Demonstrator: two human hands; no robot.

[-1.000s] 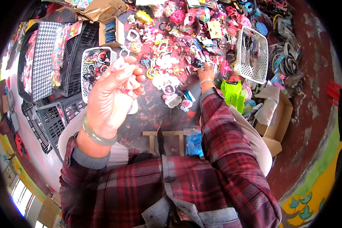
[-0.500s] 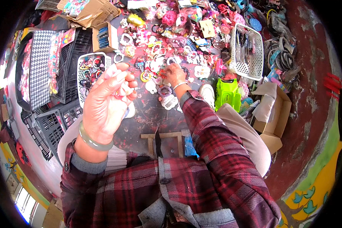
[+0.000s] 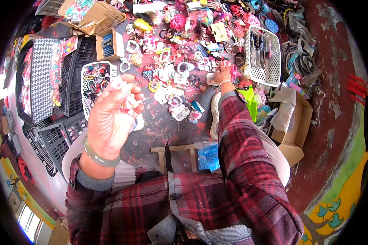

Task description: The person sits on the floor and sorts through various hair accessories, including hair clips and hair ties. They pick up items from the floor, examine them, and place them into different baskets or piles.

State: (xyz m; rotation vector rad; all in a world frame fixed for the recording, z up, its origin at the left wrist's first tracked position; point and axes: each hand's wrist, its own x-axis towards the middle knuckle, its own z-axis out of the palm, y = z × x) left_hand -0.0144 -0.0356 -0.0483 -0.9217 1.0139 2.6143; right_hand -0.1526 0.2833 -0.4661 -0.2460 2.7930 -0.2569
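Note:
My left hand [image 3: 112, 108] is raised at the left, its fingers curled around small pink-and-white hair ties [image 3: 129, 104]. Part of that bundle is hidden by the fingers. My right hand [image 3: 222, 76] reaches into the right side of a pile of hair accessories [image 3: 184, 67]. Its fingertips are down among the pieces, beside a white scalloped piece [image 3: 211, 79] and a bright pink clip [image 3: 234, 72]; whether they grip anything is unclear. Nearer to me lie a white ornament with a dark scrunchie [image 3: 179, 111] and a pink round piece [image 3: 195, 116].
A white basket [image 3: 84, 85] of hair ties stands behind my left hand, another white basket [image 3: 277, 61] at the far right. Close to my right sleeve are a green plastic item [image 3: 252, 108] and an open cardboard box [image 3: 300, 122]. A small wooden frame [image 3: 180, 148] lies near my lap.
My right hand has moved right, from the pile's middle to its right side. The sleeve now uncovers the pink round piece and more of a blue plastic bag. My left hand keeps its bundle.

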